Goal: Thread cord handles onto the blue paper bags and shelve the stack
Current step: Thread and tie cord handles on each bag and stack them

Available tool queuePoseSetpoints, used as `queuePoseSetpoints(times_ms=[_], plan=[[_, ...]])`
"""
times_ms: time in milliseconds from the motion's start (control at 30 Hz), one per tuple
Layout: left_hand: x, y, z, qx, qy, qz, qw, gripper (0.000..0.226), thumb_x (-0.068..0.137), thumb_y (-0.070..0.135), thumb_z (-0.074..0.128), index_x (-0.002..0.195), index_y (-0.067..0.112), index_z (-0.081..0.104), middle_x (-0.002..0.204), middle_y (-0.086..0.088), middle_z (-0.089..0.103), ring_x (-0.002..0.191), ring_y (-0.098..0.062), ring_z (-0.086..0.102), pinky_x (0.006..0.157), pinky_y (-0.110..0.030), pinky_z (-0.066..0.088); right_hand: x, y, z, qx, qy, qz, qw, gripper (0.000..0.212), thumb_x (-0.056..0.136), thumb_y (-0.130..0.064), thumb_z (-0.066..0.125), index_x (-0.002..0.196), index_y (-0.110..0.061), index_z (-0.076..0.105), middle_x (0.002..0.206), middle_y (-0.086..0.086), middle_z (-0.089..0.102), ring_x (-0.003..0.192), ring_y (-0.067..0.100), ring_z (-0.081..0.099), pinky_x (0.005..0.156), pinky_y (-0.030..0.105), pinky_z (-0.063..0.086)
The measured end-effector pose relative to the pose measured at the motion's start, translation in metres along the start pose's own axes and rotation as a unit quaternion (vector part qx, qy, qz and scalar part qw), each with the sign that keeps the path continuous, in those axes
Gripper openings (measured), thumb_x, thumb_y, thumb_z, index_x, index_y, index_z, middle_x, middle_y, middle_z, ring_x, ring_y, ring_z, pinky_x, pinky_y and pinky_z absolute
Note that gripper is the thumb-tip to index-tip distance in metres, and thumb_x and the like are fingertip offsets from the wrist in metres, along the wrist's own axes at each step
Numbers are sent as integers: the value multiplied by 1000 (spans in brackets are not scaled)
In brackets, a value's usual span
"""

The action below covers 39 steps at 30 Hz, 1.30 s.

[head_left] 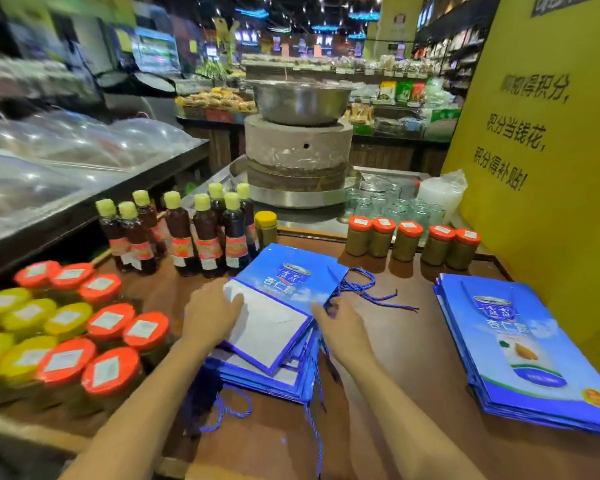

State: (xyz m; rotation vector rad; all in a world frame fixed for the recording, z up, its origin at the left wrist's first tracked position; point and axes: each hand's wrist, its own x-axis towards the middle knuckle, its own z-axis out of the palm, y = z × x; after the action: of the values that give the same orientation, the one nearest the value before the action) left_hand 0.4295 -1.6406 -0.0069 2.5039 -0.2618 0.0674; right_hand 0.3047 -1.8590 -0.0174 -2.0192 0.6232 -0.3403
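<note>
Task looked midway, nothing shelved yet: both stacks sat on the brown tabletop (413, 341). The right stack (520, 351) of blue paper bags lay flat, well apart from my hands; I couldn't tell for sure whether those were corded. The middle stack (274, 382) lay under my hands with cord ends trailing off its near edge, so I judged those threaded. The top bag (291, 275) lay on that stack, white base fold up, in work. A loose cord (371, 289) ran from its right edge onto the tabletop. My left grip (210, 315) lay flat, fingers straight, pressing the white fold. My right grip (342, 327) was pinched on the cord at the bag's edge.

Containers: the steel basin (300, 102) on the stone mill (297, 147), contents hidden; bottles (207, 230) of dark liquid, yellow caps; left jars (108, 368) with orange or yellow lids, contents unclear; back jars (407, 242) of olive-brown paste; clear glass jars (395, 206), seemingly empty
</note>
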Motion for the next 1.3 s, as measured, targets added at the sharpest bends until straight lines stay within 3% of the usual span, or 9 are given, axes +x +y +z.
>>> queuePoseSetpoints(times_ms=[133,333,567,700,767,867,1033,1133,1300], plan=[[3,-11,-2,120,-44,-1,992,48,97,44,59,136,18,50,133,-9,60,117,-32,60,97,-46,52,6,3,28,-32,5,45,998,42,90,-62,66,97,-22,55,91,-4,67,87,24,67,77,40,55],[-17,-4,-1,98,18,16,995,41,98,41,61,132,21,50,120,-2,62,105,-17,58,89,-32,55,1,7,29,75,15,61,995,46,88,-37,80,118,-25,47,108,-7,71,90,12,72,76,36,62],[-47,6,-4,-160,-32,-70,984,45,89,28,78,123,27,50,118,1,63,102,-18,64,82,-37,58,-18,9,-31,252,14,65,965,48,96,-9,71,133,-28,47,121,-2,69,101,22,75,69,36,65],[-64,25,-6,-326,-73,-129,934,49,91,25,76,132,19,50,102,-4,70,78,-18,68,58,-28,52,-43,19,-84,278,-36,67,958,50,96,-10,73,136,-33,54,126,-4,72,100,31,77,87,62,60],[-69,32,-2,-363,-88,-128,919,53,92,30,75,137,17,49,95,-6,74,69,-20,67,53,-26,47,-58,27,-110,280,-62,55,957,50,95,-4,71,135,-33,59,126,-1,74,105,35,75,95,67,55],[-74,40,6,-432,-106,-133,886,54,93,31,76,137,15,51,90,-8,76,67,-21,66,60,-31,50,-83,39,-148,265,-121,52,955,53,96,0,66,138,-32,61,130,2,72,113,37,72,101,60,53],[-98,57,12,-480,-118,-83,865,33,95,12,72,124,22,58,75,-2,77,58,-16,69,47,-31,56,-110,72,-202,194,-155,74,966,59,92,7,66,139,-29,63,138,-4,68,132,20,62,103,45,56],[-123,56,25,-437,-150,-45,886,21,93,9,73,111,19,69,90,-12,77,70,-24,70,49,-34,57,-122,89,-229,172,-204,109,958,58,95,12,59,141,-23,60,135,1,70,125,26,67,100,45,57],[-179,56,59,-320,-215,-27,922,22,87,14,81,99,20,64,86,-13,66,56,-22,70,47,-30,57,-126,123,-249,12,-210,110,971,59,97,13,56,140,-27,59,121,-5,76,114,17,72,94,31,59]])
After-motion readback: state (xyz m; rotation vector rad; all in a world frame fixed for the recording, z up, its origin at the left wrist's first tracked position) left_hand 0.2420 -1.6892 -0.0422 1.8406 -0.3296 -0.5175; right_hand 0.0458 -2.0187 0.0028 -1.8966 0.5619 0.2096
